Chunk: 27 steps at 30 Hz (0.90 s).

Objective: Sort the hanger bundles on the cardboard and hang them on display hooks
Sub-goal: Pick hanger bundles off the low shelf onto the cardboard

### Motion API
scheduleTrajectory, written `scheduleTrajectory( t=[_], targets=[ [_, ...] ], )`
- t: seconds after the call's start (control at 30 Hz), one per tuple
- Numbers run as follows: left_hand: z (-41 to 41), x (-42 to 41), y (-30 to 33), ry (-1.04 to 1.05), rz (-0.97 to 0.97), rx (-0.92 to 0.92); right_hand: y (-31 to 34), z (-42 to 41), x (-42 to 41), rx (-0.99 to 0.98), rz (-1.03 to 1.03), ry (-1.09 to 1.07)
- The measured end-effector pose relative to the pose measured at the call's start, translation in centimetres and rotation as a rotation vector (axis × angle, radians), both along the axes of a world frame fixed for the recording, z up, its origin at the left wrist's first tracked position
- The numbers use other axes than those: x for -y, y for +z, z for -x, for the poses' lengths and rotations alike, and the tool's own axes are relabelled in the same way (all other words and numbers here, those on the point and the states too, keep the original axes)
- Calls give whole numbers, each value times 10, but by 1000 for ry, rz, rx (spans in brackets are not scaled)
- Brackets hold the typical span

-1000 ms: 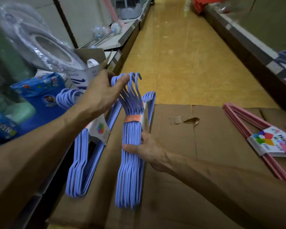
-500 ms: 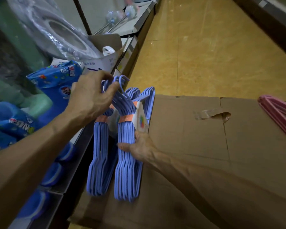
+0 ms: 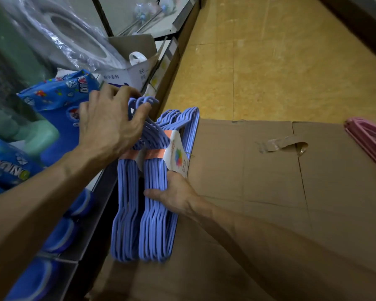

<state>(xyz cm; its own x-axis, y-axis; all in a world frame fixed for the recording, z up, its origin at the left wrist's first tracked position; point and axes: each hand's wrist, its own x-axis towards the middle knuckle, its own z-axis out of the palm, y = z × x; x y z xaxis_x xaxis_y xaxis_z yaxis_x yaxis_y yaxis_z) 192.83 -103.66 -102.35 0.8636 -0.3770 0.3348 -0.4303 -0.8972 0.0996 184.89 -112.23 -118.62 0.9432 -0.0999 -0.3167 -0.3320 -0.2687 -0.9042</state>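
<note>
Two bundles of thin, smooth blue plastic hangers [image 3: 154,213] stand side by side at the left edge of the flattened cardboard [image 3: 258,192], lower centre of the frame, each cinched by an orange paper band with a white label bearing a coloured pinwheel. Their lower ends overhang the cardboard's left edge, beside the dark shelf front [image 3: 100,213].

The left hand [image 3: 113,129], left of centre, curls its fingers over the cluster of curved hook ends at the top of the bundles, thumb pressed against them. The right hand [image 3: 174,194], at centre, grips the right-hand bundle across its middle, thumb stretched over the front and fingers wrapped behind.

The cardboard is matte brown and creased, with a seam and a torn strip of tape [image 3: 278,144] at centre right. Its wide surface to the right lies open up to a bundle of pink hangers [image 3: 369,137] at the right edge of the frame. Above it runs a glossy yellow tiled floor [image 3: 280,61].

At the left, the shelves hold crinkled clear plastic wrap [image 3: 59,33], glossy blue printed packages [image 3: 59,105] and a white carton [image 3: 130,77].
</note>
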Motion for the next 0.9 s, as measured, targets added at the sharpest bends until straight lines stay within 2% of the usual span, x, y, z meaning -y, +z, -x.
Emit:
scheduleTrajectory(
  t=[0.23, 0.43, 0.6, 0.8, 0.9],
  targets=[
    [5, 11, 12, 24, 3, -42, 22, 9, 17, -68, 158, 176],
    [19, 23, 25, -131, 132, -66, 45, 38, 53, -66, 206, 210],
    [36, 45, 38, -281, 352, -158, 59, 67, 98, -91, 156, 119],
    [70, 93, 47, -366, 672, -430, 92, 112, 158, -56, 200, 19],
    [89, 122, 53, -435, 747, -508, 106, 135, 186, -30, 202, -40]
  ],
)
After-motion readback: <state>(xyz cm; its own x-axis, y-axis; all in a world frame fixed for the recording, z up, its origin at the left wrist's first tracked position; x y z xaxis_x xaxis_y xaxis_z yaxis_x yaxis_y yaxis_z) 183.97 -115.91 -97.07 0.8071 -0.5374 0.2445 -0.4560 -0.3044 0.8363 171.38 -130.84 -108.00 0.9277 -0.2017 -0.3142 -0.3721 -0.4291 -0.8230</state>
